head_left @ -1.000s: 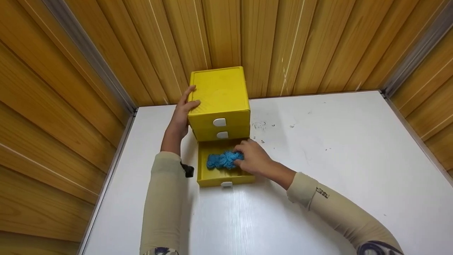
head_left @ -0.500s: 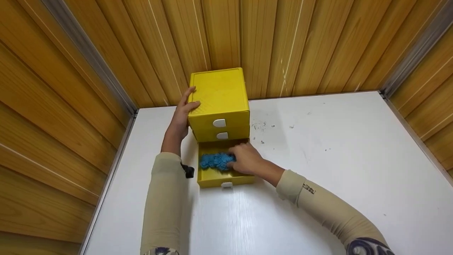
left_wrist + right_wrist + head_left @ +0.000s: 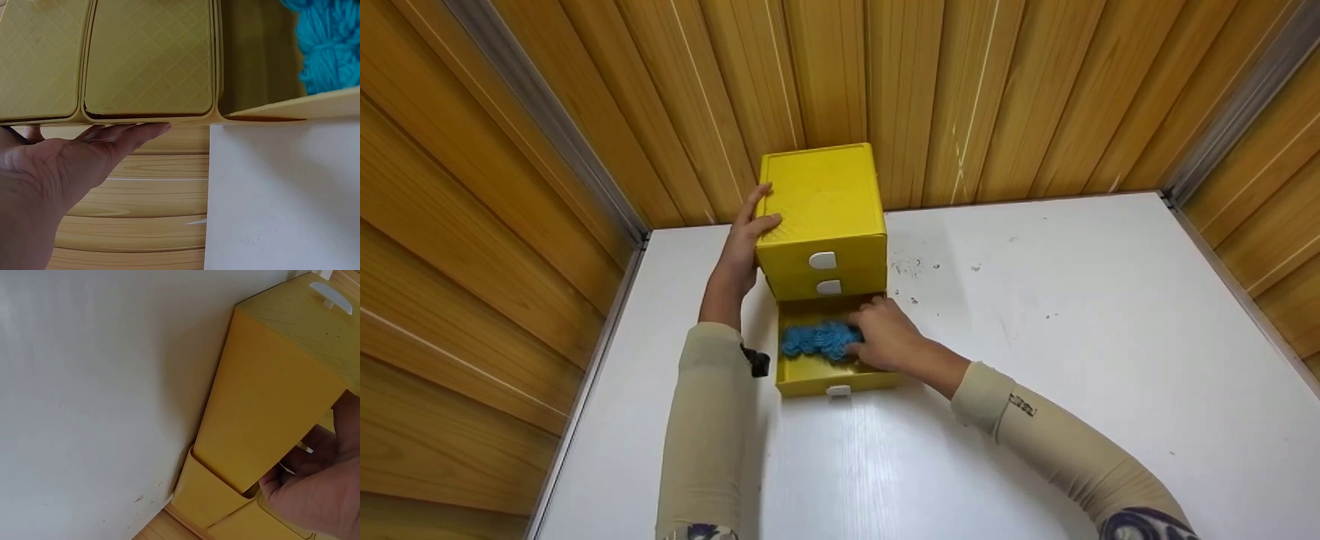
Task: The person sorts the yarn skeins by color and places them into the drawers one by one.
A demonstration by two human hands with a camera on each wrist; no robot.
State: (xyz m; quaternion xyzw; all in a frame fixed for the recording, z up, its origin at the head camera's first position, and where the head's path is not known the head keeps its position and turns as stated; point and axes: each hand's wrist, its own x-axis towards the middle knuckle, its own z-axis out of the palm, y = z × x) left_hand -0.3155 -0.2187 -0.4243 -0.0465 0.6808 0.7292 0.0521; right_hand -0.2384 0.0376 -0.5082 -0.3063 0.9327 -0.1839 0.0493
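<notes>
In the head view, a three-tier yellow drawer box (image 3: 821, 191) stands against the back wall with its bottom drawer (image 3: 806, 388) pulled out. A bundle of blue yarn (image 3: 810, 341) lies in that drawer; the left wrist view shows the yarn (image 3: 332, 50) tied at its middle. My right hand (image 3: 889, 334) reaches over the drawer's right side and holds the yarn's right end between thumb and fingers. The yarn is hidden in the right wrist view. Against the box's left side rests my left hand (image 3: 745, 240), fingers extended, thumb touching the top.
White tabs (image 3: 823, 260) mark the drawer fronts; the two upper drawers are closed. The box stands on a white table (image 3: 1072, 315) with small dark marks to its right. Wood-patterned panels (image 3: 915, 97) rise behind and at both sides.
My right hand and the yarn have moved left within the drawer, mostly in the first half second. The left hand stays against the box.
</notes>
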